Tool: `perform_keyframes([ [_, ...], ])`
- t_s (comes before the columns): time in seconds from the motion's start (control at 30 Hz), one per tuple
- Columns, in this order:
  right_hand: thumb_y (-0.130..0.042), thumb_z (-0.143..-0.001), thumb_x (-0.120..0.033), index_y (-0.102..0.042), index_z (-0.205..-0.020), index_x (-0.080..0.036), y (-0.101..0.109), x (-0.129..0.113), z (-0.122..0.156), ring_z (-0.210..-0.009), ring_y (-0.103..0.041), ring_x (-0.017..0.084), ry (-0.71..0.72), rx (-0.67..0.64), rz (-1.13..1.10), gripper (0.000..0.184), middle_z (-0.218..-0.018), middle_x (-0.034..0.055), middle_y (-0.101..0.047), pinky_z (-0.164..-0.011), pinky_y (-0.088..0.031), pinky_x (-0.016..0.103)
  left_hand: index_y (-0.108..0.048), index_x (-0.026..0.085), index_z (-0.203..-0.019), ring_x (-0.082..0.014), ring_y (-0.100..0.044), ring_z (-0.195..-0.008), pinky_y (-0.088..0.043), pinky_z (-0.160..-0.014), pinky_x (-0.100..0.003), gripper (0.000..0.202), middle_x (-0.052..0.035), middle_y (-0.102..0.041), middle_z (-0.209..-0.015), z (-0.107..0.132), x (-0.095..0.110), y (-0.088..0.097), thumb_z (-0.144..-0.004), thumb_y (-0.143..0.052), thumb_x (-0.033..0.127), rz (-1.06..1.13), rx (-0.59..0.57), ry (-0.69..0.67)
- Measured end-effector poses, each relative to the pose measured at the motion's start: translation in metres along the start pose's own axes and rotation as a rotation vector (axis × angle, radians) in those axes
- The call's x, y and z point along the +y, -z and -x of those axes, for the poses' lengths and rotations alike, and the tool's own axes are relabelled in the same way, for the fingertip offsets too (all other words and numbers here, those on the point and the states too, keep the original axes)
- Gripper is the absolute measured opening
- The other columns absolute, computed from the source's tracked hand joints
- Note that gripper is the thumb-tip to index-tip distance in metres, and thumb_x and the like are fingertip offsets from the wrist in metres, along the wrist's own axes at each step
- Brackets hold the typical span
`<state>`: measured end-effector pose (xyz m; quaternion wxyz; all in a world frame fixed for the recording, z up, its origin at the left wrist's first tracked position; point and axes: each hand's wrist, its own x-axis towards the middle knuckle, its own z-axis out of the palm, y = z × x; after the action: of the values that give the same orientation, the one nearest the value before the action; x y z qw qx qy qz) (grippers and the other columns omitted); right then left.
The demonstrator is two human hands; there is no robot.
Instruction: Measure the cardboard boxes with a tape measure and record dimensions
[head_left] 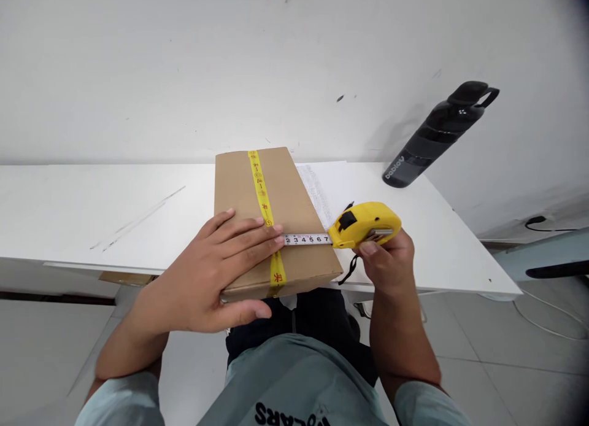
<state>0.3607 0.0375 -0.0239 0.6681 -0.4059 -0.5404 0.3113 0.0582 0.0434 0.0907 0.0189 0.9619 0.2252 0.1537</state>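
A brown cardboard box (243, 186) with a strip of yellow printed packing tape (260, 186) along its top lies at the front of the table. My left hand (230, 263) rests flat on the box, fingers stretched out and thumb over the near side. Its fingertips lie at the left end of a white measuring blade (306, 239), and the blade's tip is hidden there. My right hand (389, 260) is closed around a yellow tape measure (365, 224) just past the box's right edge. Between them the blade spans the top, its marks up to 7 showing.
A dark water bottle (435, 134) stands at the back right of the white table (105, 211), by the wall. Printed paper (329, 189) lies partly under the box. A black strap (350, 269) hangs below the tape measure. A cable (536, 221) runs at the far right.
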Motion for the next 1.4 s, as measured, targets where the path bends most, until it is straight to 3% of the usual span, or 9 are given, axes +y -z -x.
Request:
perform_keyframes([
  [0.17,-0.077,-0.081,-0.055,-0.071,-0.103,-0.022,0.000,-0.007,-0.008,-0.066,-0.064,0.019,0.049,-0.037,0.058,0.040,-0.081,0.0028,-0.070,-0.060,-0.055,0.033,-0.048,0.026,-0.149,-0.0274,-0.055,-0.137,-0.025,-0.127,-0.051,0.056,-0.0079,-0.064,-0.144,0.004,-0.004,-0.013,-0.096,-0.056,0.043,0.038,0.164,-0.039],
  [0.27,-0.075,-0.084,-0.049,-0.072,-0.103,-0.024,-0.005,-0.021,-0.012,-0.068,-0.065,0.018,0.115,-0.102,0.099,0.031,-0.083,0.0023,-0.071,-0.061,-0.055,0.031,-0.052,0.024,-0.145,-0.0273,-0.058,-0.133,-0.025,-0.127,-0.053,0.054,-0.0100,-0.066,-0.140,0.005,-0.003,-0.018,-0.096,-0.056,0.045,0.077,0.220,-0.041],
  [0.43,-0.078,-0.081,-0.038,-0.071,-0.102,-0.024,-0.020,-0.050,-0.017,-0.057,-0.058,0.014,0.195,-0.321,0.321,0.026,-0.077,-0.0003,-0.070,-0.050,-0.048,0.025,-0.056,0.026,-0.141,-0.0250,-0.058,-0.133,-0.026,-0.127,-0.050,0.048,-0.0087,-0.064,-0.142,-0.002,0.001,-0.007,-0.097,-0.058,0.045,0.173,0.115,0.047],
  [0.63,-0.079,-0.082,-0.043,-0.073,-0.097,-0.021,-0.023,-0.080,-0.024,-0.051,-0.053,0.010,0.173,-0.482,0.488,0.027,-0.066,-0.0027,-0.066,-0.046,-0.041,0.021,-0.066,0.026,-0.122,-0.0215,-0.067,-0.113,-0.049,-0.106,-0.039,0.025,-0.0051,-0.073,-0.121,-0.016,0.004,0.010,-0.101,-0.054,0.032,0.297,0.028,0.148],
  [0.77,-0.079,-0.083,-0.039,-0.074,-0.094,-0.023,-0.027,-0.097,-0.027,-0.051,-0.049,0.009,0.213,-0.533,0.545,0.021,-0.064,-0.0041,-0.063,-0.047,-0.039,0.020,-0.064,0.028,-0.128,-0.0228,-0.063,-0.116,-0.055,-0.093,-0.035,0.032,-0.0060,-0.063,-0.135,-0.024,0.008,0.007,-0.097,-0.060,0.036,0.244,0.071,0.292],
  [0.93,-0.077,-0.084,-0.034,-0.074,-0.099,-0.023,-0.033,-0.099,-0.028,-0.053,-0.050,0.009,0.246,-0.551,0.498,0.018,-0.072,-0.0027,-0.066,-0.048,-0.040,0.021,-0.072,0.024,-0.105,-0.0240,-0.061,-0.118,-0.051,-0.099,-0.038,0.021,-0.0048,-0.065,-0.130,-0.027,0.008,0.005,-0.099,-0.058,0.038,0.209,0.061,0.260],
  [1.17,-0.078,-0.085,-0.043,-0.074,-0.104,-0.024,-0.047,-0.093,-0.036,-0.063,-0.058,0.013,0.188,-0.479,0.299,0.027,-0.082,0.0004,-0.069,-0.051,-0.046,0.024,-0.065,0.024,-0.117,-0.0192,-0.066,-0.109,-0.053,-0.093,-0.032,0.026,-0.0056,-0.070,-0.121,-0.017,0.010,-0.003,-0.102,-0.054,0.041,0.232,0.325,0.289],
  [1.27,-0.079,-0.084,-0.044,-0.074,-0.102,-0.025,-0.054,-0.096,-0.036,-0.071,-0.063,0.016,0.200,-0.473,0.230,0.026,-0.086,0.0009,-0.069,-0.056,-0.050,0.025,-0.066,0.025,-0.116,-0.0200,-0.068,-0.106,-0.049,-0.108,-0.043,0.023,-0.0044,-0.073,-0.116,-0.006,0.008,-0.011,-0.099,-0.060,0.040,0.035,0.513,0.231],
  [1.4,-0.083,-0.082,-0.038,-0.074,-0.100,-0.026,-0.051,-0.094,-0.035,-0.070,-0.062,0.015,0.243,-0.482,0.159,0.024,-0.083,-0.0004,-0.068,-0.055,-0.050,0.025,-0.066,0.027,-0.101,-0.0159,-0.071,-0.087,-0.035,-0.122,-0.053,0.008,0.0021,-0.076,-0.095,0.012,0.003,-0.014,-0.094,-0.067,0.023,-0.216,0.795,0.140],
])
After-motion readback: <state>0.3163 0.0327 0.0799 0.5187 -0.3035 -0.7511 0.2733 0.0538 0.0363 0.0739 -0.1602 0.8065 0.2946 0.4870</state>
